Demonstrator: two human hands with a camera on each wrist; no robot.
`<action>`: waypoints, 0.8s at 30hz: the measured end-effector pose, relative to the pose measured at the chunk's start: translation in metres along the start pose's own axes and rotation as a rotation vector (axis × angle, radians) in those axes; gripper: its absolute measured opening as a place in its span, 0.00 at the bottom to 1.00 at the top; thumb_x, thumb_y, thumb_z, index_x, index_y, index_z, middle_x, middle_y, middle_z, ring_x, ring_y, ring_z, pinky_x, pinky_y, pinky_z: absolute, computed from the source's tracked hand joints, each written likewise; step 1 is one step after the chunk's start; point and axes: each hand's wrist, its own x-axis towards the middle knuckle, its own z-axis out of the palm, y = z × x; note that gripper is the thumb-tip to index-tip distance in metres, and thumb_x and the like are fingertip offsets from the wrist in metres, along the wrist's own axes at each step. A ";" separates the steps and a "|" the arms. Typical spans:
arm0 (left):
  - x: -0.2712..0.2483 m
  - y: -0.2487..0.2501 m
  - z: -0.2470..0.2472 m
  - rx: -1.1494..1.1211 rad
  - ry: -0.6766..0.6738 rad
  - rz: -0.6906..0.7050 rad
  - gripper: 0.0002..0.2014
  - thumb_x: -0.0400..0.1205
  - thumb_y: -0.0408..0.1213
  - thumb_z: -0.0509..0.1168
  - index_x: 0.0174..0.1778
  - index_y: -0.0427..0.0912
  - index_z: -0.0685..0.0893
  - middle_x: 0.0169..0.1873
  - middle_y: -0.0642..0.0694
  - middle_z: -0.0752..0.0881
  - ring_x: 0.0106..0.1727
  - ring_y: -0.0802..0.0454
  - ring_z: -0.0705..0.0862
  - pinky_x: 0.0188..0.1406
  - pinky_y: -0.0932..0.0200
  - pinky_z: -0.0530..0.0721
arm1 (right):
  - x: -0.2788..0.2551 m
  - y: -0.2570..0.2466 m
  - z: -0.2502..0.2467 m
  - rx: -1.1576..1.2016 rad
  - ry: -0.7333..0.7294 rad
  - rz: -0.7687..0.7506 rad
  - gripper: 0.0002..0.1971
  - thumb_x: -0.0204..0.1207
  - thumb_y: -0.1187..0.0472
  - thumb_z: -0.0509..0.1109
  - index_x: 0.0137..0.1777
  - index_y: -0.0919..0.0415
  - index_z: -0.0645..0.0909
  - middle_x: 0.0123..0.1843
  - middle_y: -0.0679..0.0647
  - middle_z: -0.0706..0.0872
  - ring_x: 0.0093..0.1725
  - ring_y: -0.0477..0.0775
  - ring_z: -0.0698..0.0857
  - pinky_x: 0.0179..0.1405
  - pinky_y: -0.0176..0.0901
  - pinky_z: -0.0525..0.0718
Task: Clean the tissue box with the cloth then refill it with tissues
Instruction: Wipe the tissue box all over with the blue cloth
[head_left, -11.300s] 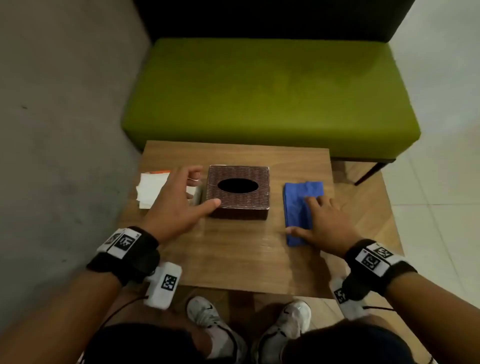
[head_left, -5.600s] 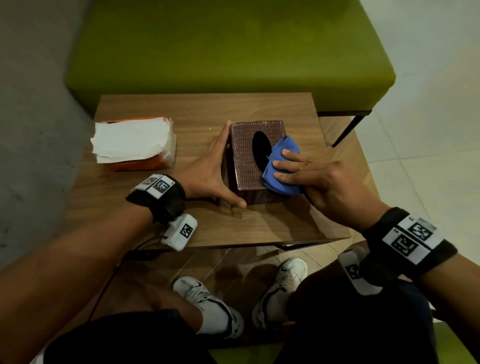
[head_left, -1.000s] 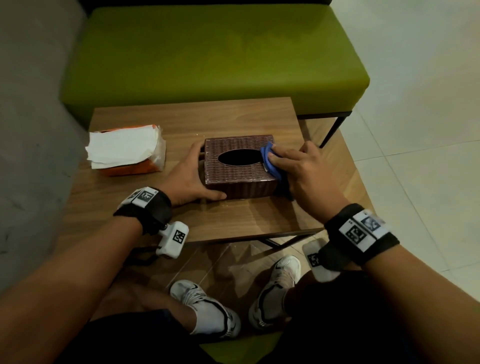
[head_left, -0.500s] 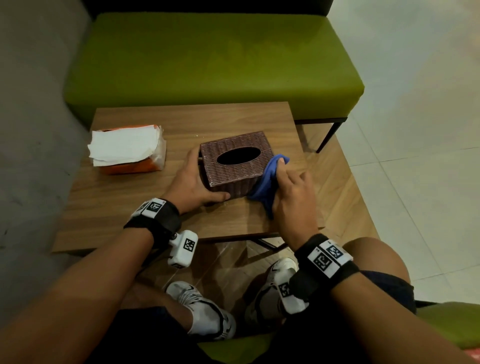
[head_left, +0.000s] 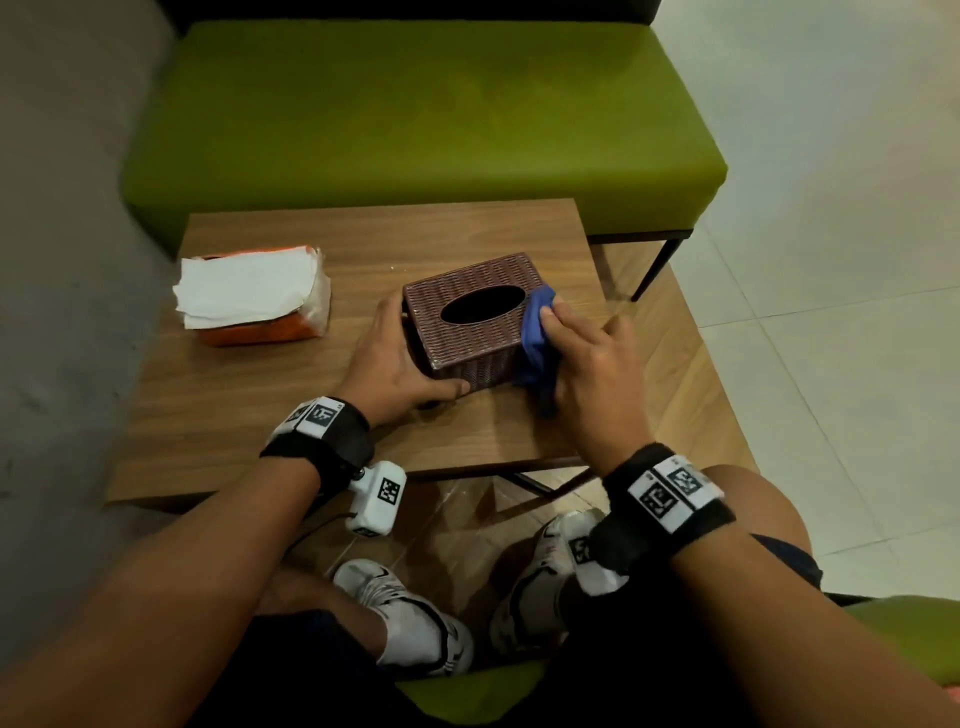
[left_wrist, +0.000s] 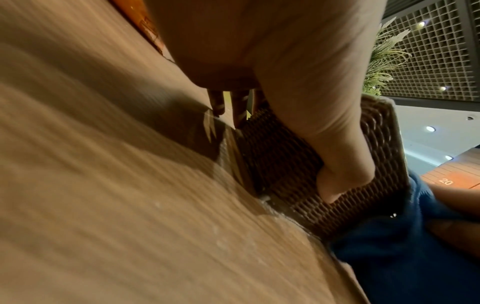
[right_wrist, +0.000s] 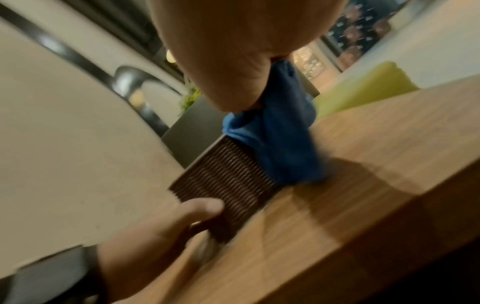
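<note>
A brown woven tissue box (head_left: 470, 338) with an empty oval slot stands on the wooden table (head_left: 270, 415). My left hand (head_left: 400, 364) grips its near left corner, fingers on the left side and thumb (left_wrist: 337, 174) across the front face (left_wrist: 285, 160). My right hand (head_left: 592, 358) holds a bunched blue cloth (head_left: 535, 338) against the box's right side, up to the top edge. In the right wrist view the cloth (right_wrist: 283, 144) hangs from my palm against the box (right_wrist: 228, 185). An orange pack of white tissues (head_left: 249, 296) lies at the table's left.
A green bench (head_left: 415, 114) stands right behind the table. A grey wall runs along the left and pale floor tiles (head_left: 831, 260) spread to the right. My knees and white shoes (head_left: 410, 618) are below the table's near edge.
The right hand took the cloth from the box's top right edge down onto its right side, then slid it back up that side. The left hand kept its grip and turned the box slightly.
</note>
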 end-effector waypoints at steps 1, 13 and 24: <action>0.000 0.002 0.001 0.009 0.010 0.002 0.65 0.53 0.60 0.91 0.85 0.57 0.63 0.77 0.53 0.79 0.78 0.53 0.80 0.80 0.41 0.80 | -0.001 -0.009 0.003 0.000 0.019 0.048 0.23 0.85 0.65 0.64 0.79 0.56 0.81 0.82 0.54 0.80 0.53 0.54 0.70 0.53 0.48 0.75; -0.002 0.004 0.008 0.022 0.052 0.012 0.64 0.54 0.61 0.90 0.84 0.54 0.63 0.78 0.52 0.77 0.79 0.50 0.79 0.80 0.39 0.80 | 0.001 -0.024 0.009 0.031 0.024 0.035 0.23 0.85 0.67 0.66 0.79 0.56 0.81 0.81 0.54 0.81 0.54 0.57 0.73 0.50 0.41 0.66; -0.003 0.009 0.007 0.055 0.044 0.010 0.64 0.54 0.62 0.88 0.84 0.52 0.63 0.79 0.50 0.76 0.79 0.50 0.78 0.80 0.40 0.80 | 0.008 -0.018 0.007 0.009 0.006 0.054 0.24 0.84 0.68 0.63 0.79 0.56 0.81 0.81 0.55 0.81 0.53 0.57 0.72 0.51 0.40 0.65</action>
